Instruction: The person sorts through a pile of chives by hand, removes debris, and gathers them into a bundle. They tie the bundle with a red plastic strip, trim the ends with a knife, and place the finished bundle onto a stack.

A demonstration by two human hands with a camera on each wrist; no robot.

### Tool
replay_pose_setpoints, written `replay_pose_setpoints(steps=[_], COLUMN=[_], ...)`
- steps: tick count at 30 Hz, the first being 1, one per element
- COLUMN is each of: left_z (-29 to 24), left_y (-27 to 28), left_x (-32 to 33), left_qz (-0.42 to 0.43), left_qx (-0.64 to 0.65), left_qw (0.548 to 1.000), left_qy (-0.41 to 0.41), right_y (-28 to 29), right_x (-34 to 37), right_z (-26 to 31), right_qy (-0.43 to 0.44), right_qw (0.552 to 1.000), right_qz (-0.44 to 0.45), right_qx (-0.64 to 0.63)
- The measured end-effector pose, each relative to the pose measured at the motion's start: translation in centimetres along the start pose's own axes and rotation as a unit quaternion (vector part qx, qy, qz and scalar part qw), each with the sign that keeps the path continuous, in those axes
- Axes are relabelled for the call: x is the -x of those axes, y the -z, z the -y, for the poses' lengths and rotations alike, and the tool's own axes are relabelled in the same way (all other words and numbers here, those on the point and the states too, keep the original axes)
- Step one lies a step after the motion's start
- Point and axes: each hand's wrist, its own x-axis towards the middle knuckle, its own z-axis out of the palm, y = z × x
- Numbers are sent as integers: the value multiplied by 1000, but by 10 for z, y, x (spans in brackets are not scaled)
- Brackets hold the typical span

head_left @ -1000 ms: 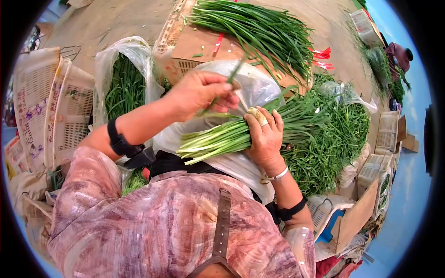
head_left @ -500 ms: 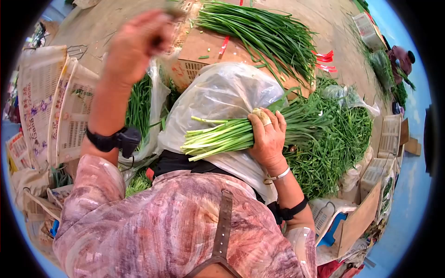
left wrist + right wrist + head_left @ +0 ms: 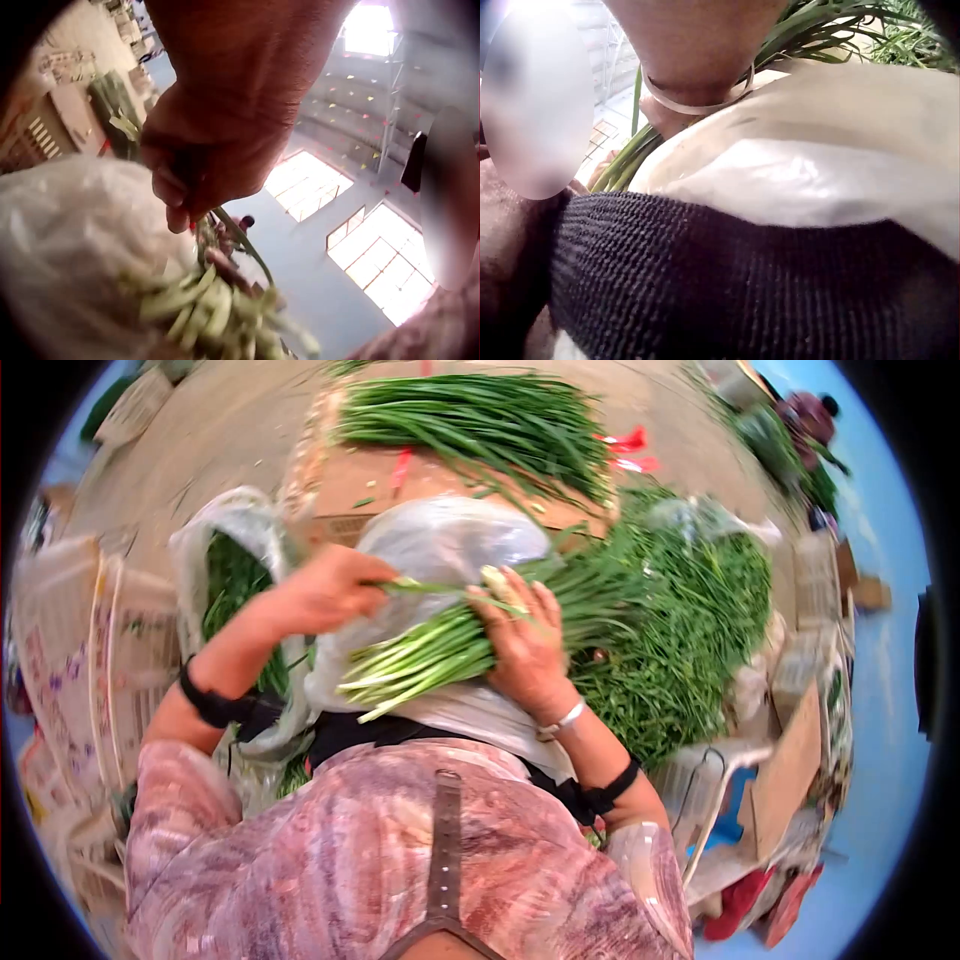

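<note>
The left hand pinches a thin green stalk, its thumb and fingers drawn close together; the stalk reaches across towards the right hand. The right hand grips a thick bunch of long green stalks with pale, cut-looking ends, its fingers curled over the bunch. The bunch lies in front of the person's body, on a translucent whitish plastic sheet or bag, with its pale ends towards the left arm and its dark leaves spreading past the right hand.

A silver-coloured bracelet circles the right wrist. Beside the leaves of the bunch is a large heap of loose green leaves. Beyond the plastic, a pile of long dark green stalks rests on a brown cardboard sheet, with bright red strips at one end. Near the left forearm, a clear plastic bag holds more greens, and pale perforated plastic crates stand farther out on that side
</note>
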Motion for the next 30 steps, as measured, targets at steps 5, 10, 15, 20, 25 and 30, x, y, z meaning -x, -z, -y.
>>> replay_pose_setpoints(steps=[5,10,15,20,25,30], left_z=[-32,-162,-228,-173,-92,-46], left_y=[90,66,-3,-6,-14,-40], left_x=[-16,-56,-91,-76,-47,-8], left_qz=[-248,-109,47,-130,-42,-70], left_qx=[11,-4,-242,-121,127,-40], left_qw=[966,963,823,917,974,990], left_qy=[-68,-248,-511,-358,-186,-116], right_y=[-3,-6,-3,-4,-9,-12], right_x=[7,6,4,6,2,1], right_z=[-1,-2,-1,-2,-2,0], right_qy=[22,32,14,1,10,16], right_qw=[1000,999,1000,1000,1000,999], right_qz=[-2,-3,-2,-6,-25,-50], right_qx=[12,4,-15,-14,-6,-1])
